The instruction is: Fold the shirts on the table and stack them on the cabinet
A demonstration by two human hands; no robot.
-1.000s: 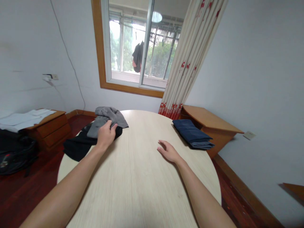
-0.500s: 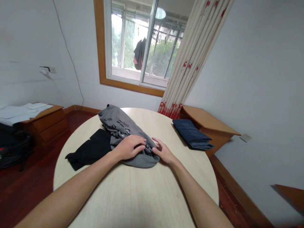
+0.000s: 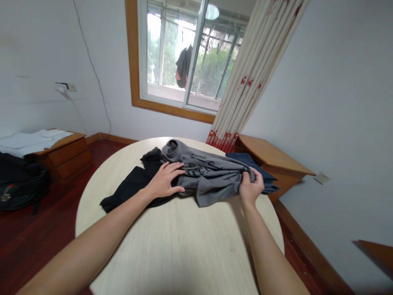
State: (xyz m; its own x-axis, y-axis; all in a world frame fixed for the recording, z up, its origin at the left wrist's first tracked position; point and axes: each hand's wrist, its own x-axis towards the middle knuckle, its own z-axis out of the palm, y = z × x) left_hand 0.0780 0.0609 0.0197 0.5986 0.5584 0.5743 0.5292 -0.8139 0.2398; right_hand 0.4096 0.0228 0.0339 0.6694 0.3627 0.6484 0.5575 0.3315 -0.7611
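Observation:
A grey garment (image 3: 211,168) with dark lettering lies bunched and stretched across the far half of the round table (image 3: 184,246). My right hand (image 3: 251,184) is closed on its right end. With fingers spread, my left hand (image 3: 166,180) rests at the left part of the grey garment, where it meets a black garment (image 3: 132,186). The black cloth lies on the left of the table and partly under the grey one. Behind my right hand, a folded navy garment (image 3: 267,176) sits at the table's right edge, partly covered from view by the grey cloth.
A wooden desk (image 3: 276,155) stands beyond the table's right edge. At the left are a low drawer cabinet (image 3: 69,157) with papers (image 3: 37,141) on it and a black backpack (image 3: 23,180). A curtain (image 3: 245,82) hangs by the window.
My right hand has taken hold of the grey garment and moved right, pulling it out sideways. The grey cloth now reaches the navy one, and more of the black garment shows.

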